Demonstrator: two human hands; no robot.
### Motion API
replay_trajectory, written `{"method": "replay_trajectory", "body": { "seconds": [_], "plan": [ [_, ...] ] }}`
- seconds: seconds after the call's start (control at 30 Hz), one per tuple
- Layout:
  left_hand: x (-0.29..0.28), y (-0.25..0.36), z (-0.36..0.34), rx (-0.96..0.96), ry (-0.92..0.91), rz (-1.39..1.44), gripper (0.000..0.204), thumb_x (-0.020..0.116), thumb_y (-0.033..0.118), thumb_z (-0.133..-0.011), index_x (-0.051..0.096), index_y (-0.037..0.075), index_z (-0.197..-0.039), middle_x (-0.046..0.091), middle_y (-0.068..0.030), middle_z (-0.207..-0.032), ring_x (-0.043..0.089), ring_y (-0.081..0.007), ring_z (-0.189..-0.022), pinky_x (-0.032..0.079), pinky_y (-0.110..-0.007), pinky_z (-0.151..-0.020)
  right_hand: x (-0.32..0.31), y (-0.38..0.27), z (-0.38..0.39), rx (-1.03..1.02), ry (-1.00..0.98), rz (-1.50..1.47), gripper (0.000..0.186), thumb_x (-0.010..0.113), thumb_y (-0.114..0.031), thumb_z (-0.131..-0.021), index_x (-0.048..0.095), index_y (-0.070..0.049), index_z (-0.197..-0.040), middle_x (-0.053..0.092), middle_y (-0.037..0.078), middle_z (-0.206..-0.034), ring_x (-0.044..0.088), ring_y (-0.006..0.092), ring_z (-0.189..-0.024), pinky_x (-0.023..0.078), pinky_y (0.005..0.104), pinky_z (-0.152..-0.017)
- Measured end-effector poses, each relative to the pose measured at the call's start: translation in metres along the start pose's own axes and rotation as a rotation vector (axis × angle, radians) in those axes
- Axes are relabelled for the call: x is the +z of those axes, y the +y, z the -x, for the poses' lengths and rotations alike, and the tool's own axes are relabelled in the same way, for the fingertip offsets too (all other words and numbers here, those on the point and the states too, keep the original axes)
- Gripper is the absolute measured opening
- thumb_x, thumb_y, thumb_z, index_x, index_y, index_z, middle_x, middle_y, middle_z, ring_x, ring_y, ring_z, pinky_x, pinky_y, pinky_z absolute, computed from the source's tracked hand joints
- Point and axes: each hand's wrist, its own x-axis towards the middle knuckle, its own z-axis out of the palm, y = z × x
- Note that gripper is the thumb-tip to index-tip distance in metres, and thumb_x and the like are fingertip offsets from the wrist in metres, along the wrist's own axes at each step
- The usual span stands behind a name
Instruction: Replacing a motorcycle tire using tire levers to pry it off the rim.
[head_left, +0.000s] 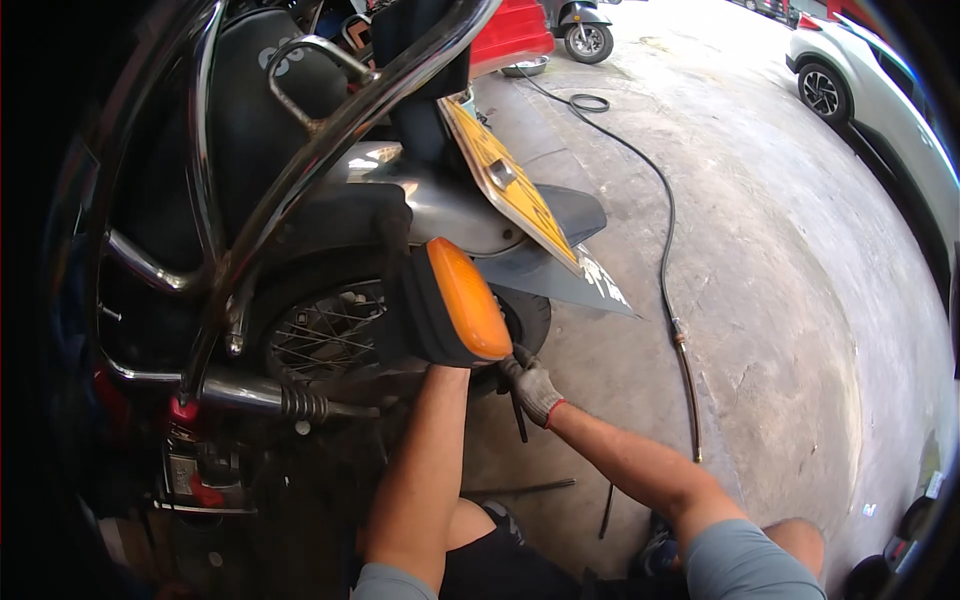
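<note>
My right hand (535, 390), in a grey knit glove with a red cuff edge, is at the lower right of a motorcycle's rear tyre (535, 312). Its fingers are curled, and whatever they grip is hard to make out. A dark bar (520, 418) sticks out below that hand; I cannot tell whether the hand holds it. My left forearm (425, 470) reaches up toward the spoked wheel (330, 335). An orange turn signal (468, 300) in a black housing hides my left hand. A yellow number plate (515, 190) slants above the tyre.
Chrome crash bars (300, 180) and a ribbed shock absorber (300, 402) fill the left. Thin rods (607, 510) lie on the concrete near my knees. A black hose (665, 220) with a metal end runs along the floor. A white car (880, 120) stands far right, a scooter (585, 30) at the back.
</note>
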Motion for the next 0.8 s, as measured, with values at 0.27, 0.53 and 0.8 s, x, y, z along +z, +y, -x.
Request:
{"method": "replay_trajectory", "body": {
  "seconds": [0.27, 0.53, 0.8],
  "plan": [
    [0.000, 0.035, 0.005, -0.264, -0.140, 0.163, 0.042, 0.038, 0.038, -0.099, 0.050, 0.008, -0.126, 0.060, -0.0056, -0.111, 0.058, -0.0203, -0.102, 0.044, -0.033, -0.096, 0.052, 0.016, 0.013, 0.122, 0.097, -0.650, 0.030, 0.055, -0.034, -0.095, 0.059, -0.005, -0.103, 0.061, 0.003, -0.083, 0.058, 0.0157, -0.069, 0.045, 0.0281, -0.061],
    [0.002, 0.039, -0.003, -0.401, -0.079, 0.410, 0.040, 0.039, 0.037, -0.099, 0.052, 0.008, -0.123, 0.060, -0.0051, -0.111, 0.058, -0.0189, -0.102, 0.045, -0.032, -0.093, 0.062, 0.044, -0.012, 0.052, 0.214, -0.677, 0.034, 0.051, -0.039, -0.096, 0.060, -0.006, -0.094, 0.060, 0.003, -0.077, 0.056, 0.0156, -0.065, 0.045, 0.0297, -0.060],
    [-0.006, 0.020, -0.009, -0.337, -0.109, 0.289, 0.032, 0.043, 0.032, -0.099, 0.055, 0.007, -0.116, 0.061, -0.0026, -0.106, 0.060, -0.0134, -0.095, 0.050, -0.028, -0.083, 0.076, 0.018, -0.009, 0.141, 0.257, -0.955, 0.015, 0.048, -0.019, -0.092, 0.056, -0.007, -0.094, 0.059, 0.007, -0.084, 0.057, 0.0219, -0.067, 0.046, 0.0356, -0.060]
  ]
}}
